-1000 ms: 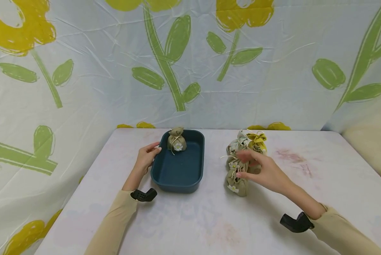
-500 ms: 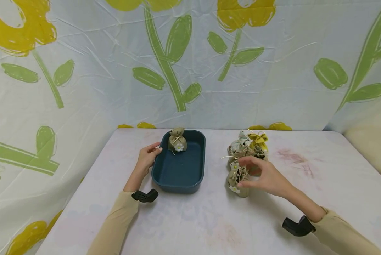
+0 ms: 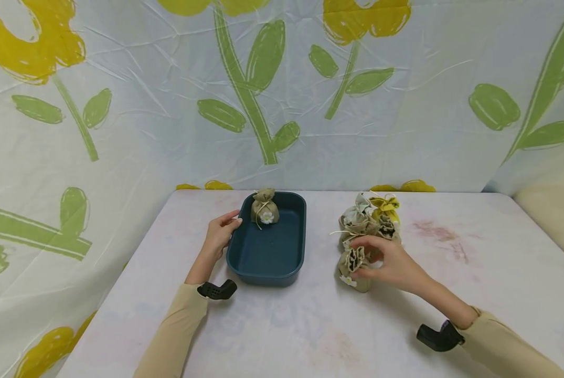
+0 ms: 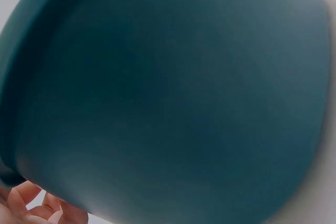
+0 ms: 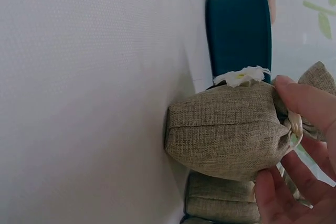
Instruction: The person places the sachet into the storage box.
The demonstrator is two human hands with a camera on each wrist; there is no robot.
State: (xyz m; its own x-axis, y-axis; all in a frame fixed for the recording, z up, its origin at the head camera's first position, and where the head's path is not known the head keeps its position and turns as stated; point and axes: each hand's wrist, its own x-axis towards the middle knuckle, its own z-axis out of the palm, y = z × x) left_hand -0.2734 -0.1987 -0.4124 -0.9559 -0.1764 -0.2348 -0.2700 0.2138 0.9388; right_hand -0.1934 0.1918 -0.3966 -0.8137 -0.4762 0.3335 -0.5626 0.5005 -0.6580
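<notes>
My left hand grips the left rim of a deep blue rectangular tray; its curled fingers show at the rim in the left wrist view. Inside the tray's far end stands a tan drawstring pouch with a white daisy. My right hand has thumb and fingers around the gathered neck of the nearest tan drawstring pouch, whose daisy faces the tray. That pouch is upright on the table, its top ruffle open toward the head camera.
Behind the gripped pouch several more pouches stand close together, one with a pale grey top and one with a yellow top. The table has a pale cloth; a flower-printed curtain hangs behind and beside it.
My right hand has come down onto the nearest pouch and closed its fingers and thumb round the neck. My left hand and the tray stay in place; the head view has shifted slightly.
</notes>
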